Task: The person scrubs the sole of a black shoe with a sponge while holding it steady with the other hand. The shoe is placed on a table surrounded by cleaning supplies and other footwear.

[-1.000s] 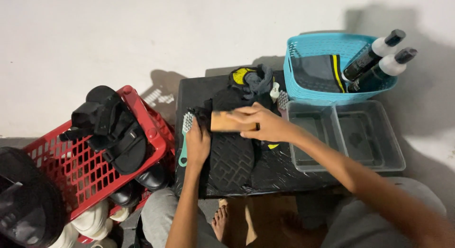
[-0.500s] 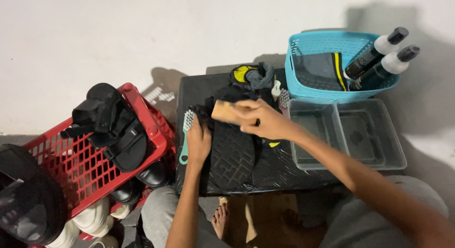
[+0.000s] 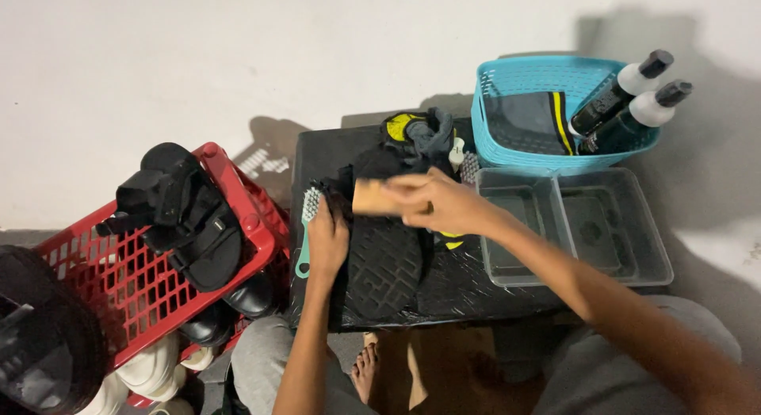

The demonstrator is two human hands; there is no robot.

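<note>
A black sandal (image 3: 386, 260) lies sole-up on a small black table (image 3: 468, 284). My left hand (image 3: 327, 239) presses on its left edge and holds it in place. A wooden-backed brush (image 3: 372, 198) is gripped by my right hand (image 3: 441, 202) over the upper part of the sole. Next to my left hand lies a mint-green brush (image 3: 308, 225) with pale bristles. Behind the sandal sit a grey cloth (image 3: 432, 136) and something black and yellow (image 3: 399, 126).
A red crate (image 3: 131, 280) at the left holds black sandals (image 3: 184, 213) and other shoes. A turquoise basket (image 3: 547, 114) with two dark bottles (image 3: 626, 98) stands at the back right. Two clear tubs (image 3: 571, 225) of water sit in front of it. Bare feet show under the table.
My right hand has shifted the wooden brush a little back and forth across the sole. The left hand has stayed on the sandal.
</note>
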